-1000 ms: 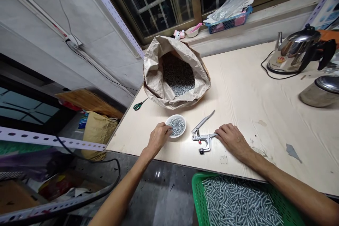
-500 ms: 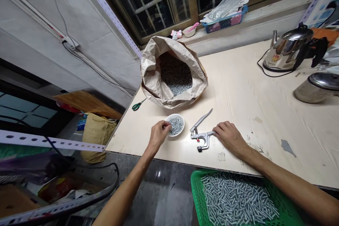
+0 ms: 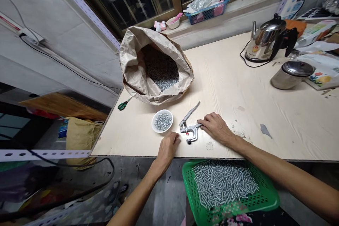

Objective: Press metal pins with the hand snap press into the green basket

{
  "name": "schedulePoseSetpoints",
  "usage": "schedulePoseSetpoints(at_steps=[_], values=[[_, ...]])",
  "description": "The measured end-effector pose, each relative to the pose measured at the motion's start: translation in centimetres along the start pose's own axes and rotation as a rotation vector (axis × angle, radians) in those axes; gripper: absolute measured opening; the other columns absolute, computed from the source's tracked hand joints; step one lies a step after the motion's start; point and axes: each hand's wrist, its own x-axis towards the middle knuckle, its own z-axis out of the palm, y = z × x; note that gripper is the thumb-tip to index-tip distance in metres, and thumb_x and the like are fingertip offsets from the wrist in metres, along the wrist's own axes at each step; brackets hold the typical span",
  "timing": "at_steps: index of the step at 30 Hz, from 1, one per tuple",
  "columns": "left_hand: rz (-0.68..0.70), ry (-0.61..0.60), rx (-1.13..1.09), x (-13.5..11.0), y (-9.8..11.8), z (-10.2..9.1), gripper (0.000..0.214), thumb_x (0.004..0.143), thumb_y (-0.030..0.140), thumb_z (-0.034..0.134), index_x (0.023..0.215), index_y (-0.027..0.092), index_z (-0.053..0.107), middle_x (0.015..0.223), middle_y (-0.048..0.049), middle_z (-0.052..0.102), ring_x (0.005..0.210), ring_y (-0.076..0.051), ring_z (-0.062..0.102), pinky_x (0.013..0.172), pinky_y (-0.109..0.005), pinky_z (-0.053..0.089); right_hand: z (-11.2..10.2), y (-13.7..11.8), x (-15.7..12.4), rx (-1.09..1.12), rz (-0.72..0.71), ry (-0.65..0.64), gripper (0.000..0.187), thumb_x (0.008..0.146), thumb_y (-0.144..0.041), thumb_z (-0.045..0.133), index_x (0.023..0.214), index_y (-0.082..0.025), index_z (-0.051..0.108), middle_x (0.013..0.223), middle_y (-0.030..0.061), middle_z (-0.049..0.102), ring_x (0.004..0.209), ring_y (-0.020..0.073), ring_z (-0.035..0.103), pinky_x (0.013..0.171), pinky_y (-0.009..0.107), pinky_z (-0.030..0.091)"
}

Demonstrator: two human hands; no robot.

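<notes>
A pair of silver snap pliers (image 3: 192, 130) lies on the table with its handles spread apart. My right hand (image 3: 219, 129) rests on the table, its fingers closed on the end of the lower handle. Left of the pliers, my left hand (image 3: 167, 149) hovers low near the table edge, its fingertips pinched together. Whatever they may hold is too small to make out. Just beyond it stands a small white bowl (image 3: 153, 127) of short metal screws (image 3: 162, 122).
Behind the bowl stands an open paper sack (image 3: 132, 74) holding small metal pieces. Green-handled scissors (image 3: 123, 105) lie left. A green basket (image 3: 188, 183) of screws sits below the table's front edge. A kettle (image 3: 265, 40) and a lidded metal cup (image 3: 287, 77) stand right.
My left hand has come out of the bowl and moved right, toward the pliers. My right hand stays at the handle. The view has shifted to the right.
</notes>
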Motion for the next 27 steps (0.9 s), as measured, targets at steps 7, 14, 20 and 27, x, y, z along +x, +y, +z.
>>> schedulePoseSetpoints(at_steps=[7,14,20,27], values=[[-0.021,0.013,0.023,-0.8,0.2,0.0,0.02,0.089,0.02,0.045,0.083,0.016,0.064,0.084,-0.0062,0.058,0.077,-0.017,0.058,0.068,-0.026,0.042,0.5,0.3,0.0,-0.041,-0.031,-0.007,0.018,0.095,-0.02,0.046,0.098,-0.022,0.064,0.089,0.0066,0.059,0.087,0.0226,0.044,0.072,0.034,0.032],[-0.014,0.085,0.056,-1.3,0.8,0.5,0.027,0.09,0.02,0.04,0.085,0.016,0.066,0.084,-0.0083,0.059,0.081,-0.02,0.058,0.073,-0.029,0.044,0.2,0.2,-0.3,-0.079,-0.115,-0.02,0.021,0.097,-0.015,0.039,0.096,-0.018,0.06,0.091,0.0059,0.06,0.084,0.0206,0.045,0.073,0.033,0.032],[-0.308,0.101,-0.531,-0.5,0.3,0.2,0.023,0.08,0.033,0.058,0.089,0.014,0.067,0.067,-0.0034,0.066,0.062,-0.016,0.062,0.065,-0.028,0.05,0.2,0.2,-0.4,-0.084,-0.137,0.001,0.025,0.099,-0.015,0.033,0.097,-0.017,0.059,0.089,0.0047,0.061,0.078,0.0183,0.046,0.072,0.033,0.03],[-0.57,-0.028,-1.275,0.0,1.8,-0.3,0.048,0.052,0.042,0.084,0.083,0.01,0.066,0.065,-0.0029,0.066,0.052,-0.009,0.058,0.057,-0.023,0.051,-0.5,-0.2,-0.1,-0.053,-0.04,-0.01,0.02,0.096,-0.019,0.042,0.099,-0.019,0.062,0.096,0.0075,0.063,0.089,0.023,0.048,0.076,0.037,0.034]])
